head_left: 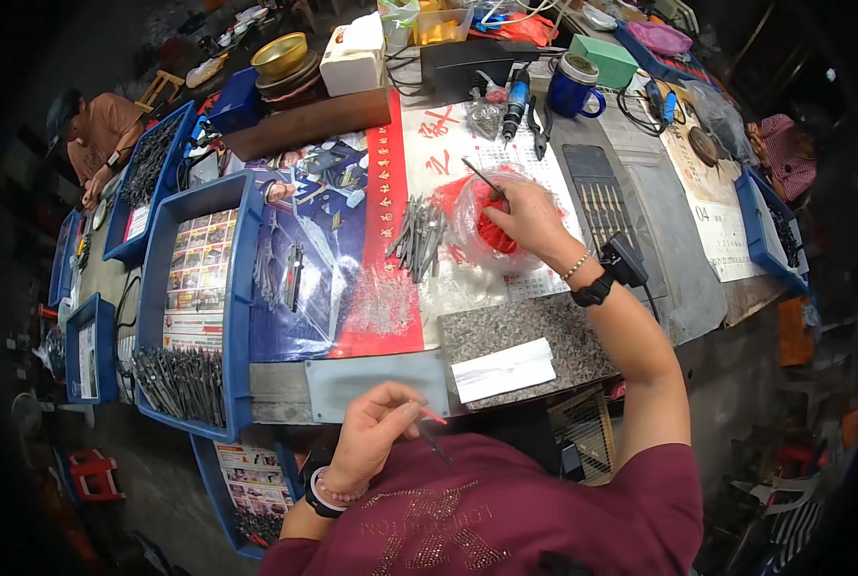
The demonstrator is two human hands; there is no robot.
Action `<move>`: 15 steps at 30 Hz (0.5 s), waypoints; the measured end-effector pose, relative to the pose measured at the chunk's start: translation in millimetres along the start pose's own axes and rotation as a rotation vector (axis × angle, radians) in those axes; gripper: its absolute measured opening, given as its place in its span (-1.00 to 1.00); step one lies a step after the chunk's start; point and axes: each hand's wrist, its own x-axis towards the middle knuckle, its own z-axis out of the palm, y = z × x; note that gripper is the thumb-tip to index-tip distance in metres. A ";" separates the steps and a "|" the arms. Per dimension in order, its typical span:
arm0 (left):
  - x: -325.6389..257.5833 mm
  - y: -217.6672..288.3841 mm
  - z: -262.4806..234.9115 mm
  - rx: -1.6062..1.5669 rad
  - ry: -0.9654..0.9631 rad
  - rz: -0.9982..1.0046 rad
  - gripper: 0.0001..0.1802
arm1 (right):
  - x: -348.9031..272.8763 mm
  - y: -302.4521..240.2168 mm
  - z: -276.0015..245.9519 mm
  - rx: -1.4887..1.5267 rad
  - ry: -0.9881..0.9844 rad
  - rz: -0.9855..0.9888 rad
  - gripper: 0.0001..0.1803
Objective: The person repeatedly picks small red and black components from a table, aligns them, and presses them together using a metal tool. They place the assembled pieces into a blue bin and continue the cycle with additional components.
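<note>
Currently dark rod [483, 178] pinched between right fingers [513, 202].

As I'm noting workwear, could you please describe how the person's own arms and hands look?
Both sleeves are short and maroon. Left hand: ungloved, dark band and pinkish bracelet at the wrist. Right hand: ungloved, black watch and pale beaded bracelet.

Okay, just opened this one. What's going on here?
A person at a cluttered workbench has both hands occupied. The right hand holds a thin dark stick at a clear plastic bag with something red in it. The left hand, near the bench's front edge, holds a thin dark piece, with a bit of red beside it. Loose grey sticks lie left of the bag.
</note>
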 end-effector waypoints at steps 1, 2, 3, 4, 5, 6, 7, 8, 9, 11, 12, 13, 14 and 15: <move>-0.8 0.4 -0.5 0.001 -0.007 0.008 -0.88 | 1.7 -2.9 0.5 0.052 0.009 0.016 -0.76; -1.8 1.1 -1.7 0.002 -0.014 0.025 -0.87 | 3.5 -6.3 -0.3 0.099 -0.022 0.081 -0.77; -3.2 2.3 -3.7 0.003 -0.006 0.020 -0.87 | 2.6 -8.3 -5.6 0.219 0.006 0.105 -0.80; -4.4 3.1 -5.7 0.002 0.000 0.025 -0.87 | 2.3 -10.3 -11.7 0.268 0.023 0.167 -0.82; -5.5 3.4 -7.5 -0.005 0.007 0.039 -0.87 | -0.2 -11.4 -20.6 0.379 0.085 0.113 -0.83; -6.3 3.3 -9.1 -0.008 0.021 0.026 -0.87 | -2.6 -12.6 -29.4 0.444 0.116 0.163 -0.84; -6.4 2.9 -10.5 -0.015 0.031 0.020 -0.87 | -6.4 -12.4 -40.4 0.572 0.065 0.244 -0.85; -5.9 2.2 -11.5 -0.024 0.035 0.022 -0.87 | -10.2 -12.0 -51.2 0.700 0.016 0.338 -0.86; -4.6 1.4 -12.5 -0.021 0.016 0.016 -0.87 | -12.5 -13.0 -58.5 0.788 -0.001 0.360 -0.89; -1.1 -0.7 -13.7 -0.021 -0.024 0.031 -0.87 | -15.4 -15.8 -69.7 0.898 -0.016 0.433 -0.90; 0.5 -1.6 -14.1 -0.033 -0.033 0.025 -0.87 | -15.2 -18.1 -72.8 0.983 -0.028 0.428 -0.90; 1.9 -2.5 -14.5 -0.045 -0.039 0.029 -0.87 | -13.6 -20.6 -74.5 1.011 -0.027 0.464 -0.90; 3.1 -3.1 -15.1 -0.055 -0.045 0.046 -0.87 | -10.8 -23.4 -75.2 0.983 -0.020 0.462 -0.90; 4.1 -3.3 -16.1 -0.061 -0.042 0.034 -0.87 | -6.9 -25.8 -75.2 0.968 -0.018 0.451 -0.90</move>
